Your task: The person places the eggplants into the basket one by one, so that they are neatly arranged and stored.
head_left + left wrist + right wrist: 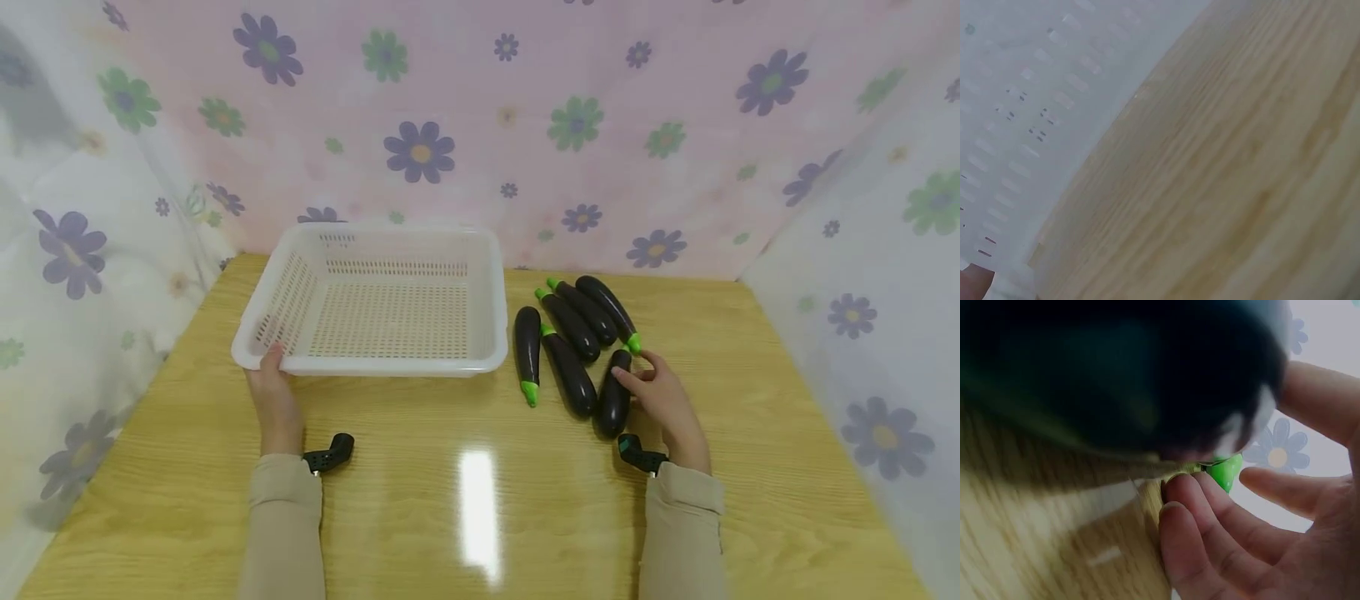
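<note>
bright, even light from above; glare streak on the table (480, 508) nearer than the fingers (628, 380). both wrist views blurred, the right one dim.

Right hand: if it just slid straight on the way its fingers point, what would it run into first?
The right hand points up and left, with its fingers already on the nearest eggplant. Going on, it would push that one into the next eggplant beside it, though depth is hard to judge.
</note>
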`<state>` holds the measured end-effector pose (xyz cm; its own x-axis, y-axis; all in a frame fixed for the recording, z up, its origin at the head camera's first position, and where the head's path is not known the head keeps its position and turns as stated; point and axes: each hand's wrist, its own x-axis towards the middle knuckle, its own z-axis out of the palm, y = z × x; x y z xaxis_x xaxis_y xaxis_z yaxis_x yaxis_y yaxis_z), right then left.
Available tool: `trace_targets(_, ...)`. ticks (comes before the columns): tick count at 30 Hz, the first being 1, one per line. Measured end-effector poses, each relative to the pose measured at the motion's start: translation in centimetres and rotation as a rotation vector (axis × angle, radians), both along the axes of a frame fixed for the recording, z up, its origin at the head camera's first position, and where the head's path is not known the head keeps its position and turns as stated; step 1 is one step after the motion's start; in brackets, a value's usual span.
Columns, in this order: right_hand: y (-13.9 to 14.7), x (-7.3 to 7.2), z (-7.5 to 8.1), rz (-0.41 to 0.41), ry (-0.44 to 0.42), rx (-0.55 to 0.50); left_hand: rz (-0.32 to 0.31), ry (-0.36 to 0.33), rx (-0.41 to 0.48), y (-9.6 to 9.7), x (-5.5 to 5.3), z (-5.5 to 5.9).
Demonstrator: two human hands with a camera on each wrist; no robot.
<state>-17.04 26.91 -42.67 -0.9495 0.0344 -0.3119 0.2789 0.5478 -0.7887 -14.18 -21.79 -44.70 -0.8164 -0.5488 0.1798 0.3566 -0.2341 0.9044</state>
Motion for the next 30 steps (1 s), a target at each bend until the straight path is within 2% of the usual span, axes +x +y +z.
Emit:
trace_targets(4,-0.3,0.3,0.0,0.039,-0.014,0.069,-0.012,0.011,0.001,-0.1,-0.3,0.3)
trace_targets(8,-0.7,0.3,0.6,0.08,-0.019,0.193,0.014,0.04,0.017,-0.2,-0.5,0.6)
trace_targets(11,-0.8,0.5,0.8,0.118,-0.039,0.233,0.033,0.047,0.024,-0.1,-0.3,0.6)
trace_targets(15,-0.5,0.6,0.6,0.19,-0.067,0.2,0.054,0.014,0.023,0.2,0.4,0.1)
trace_targets(19,0.2,1.2,-0.1,0.219,-0.095,0.131,0.072,-0.042,0.04,0.6,1.4,-0.8)
trace_targets(22,0.7,1.2,0.1,0.205,-0.08,0.089,0.07,-0.053,0.042,0.8,1.3,-0.6)
trace_targets(26,1.3,1.0,0.6,0.175,-0.032,0.061,0.051,-0.02,0.033,0.7,0.6,0.0)
trace_targets(30,1.4,1.3,1.1,0.132,-0.022,-0.007,0.057,-0.016,0.054,0.5,0.8,-0.2)
